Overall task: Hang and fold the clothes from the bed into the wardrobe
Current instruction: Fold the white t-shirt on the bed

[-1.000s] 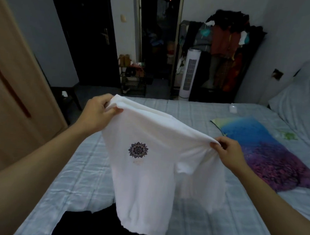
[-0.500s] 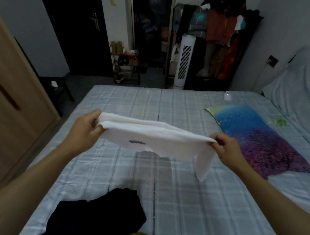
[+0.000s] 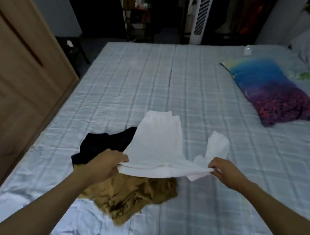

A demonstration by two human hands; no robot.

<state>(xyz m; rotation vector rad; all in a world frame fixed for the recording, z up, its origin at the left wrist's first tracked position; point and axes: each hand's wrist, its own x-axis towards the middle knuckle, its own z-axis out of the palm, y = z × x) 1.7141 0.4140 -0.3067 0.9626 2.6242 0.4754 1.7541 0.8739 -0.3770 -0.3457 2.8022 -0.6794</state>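
Blue-purple pillow [image 3: 274, 89] on far right; small white bottle [image 3: 248, 50] behind it; white tower fan [image 3: 200, 19] & shoe rack [image 3: 138, 17] on floor beyond.

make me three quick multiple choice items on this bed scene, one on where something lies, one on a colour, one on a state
1. Where is the black garment?
A. beside the pillow
B. left of the white shirt, partly under it
C. on the floor

2. What colour is the crumpled garment nearest the person?
A. red
B. green
C. golden brown

3. How is the white shirt held?
A. by both hands at its near edge
B. by one hand only
C. not held

Answers: B, its dark cloth runs under the shirt's left side; C, it is plainly golden brown; A, the left hand and right hand each keep a grip on it.
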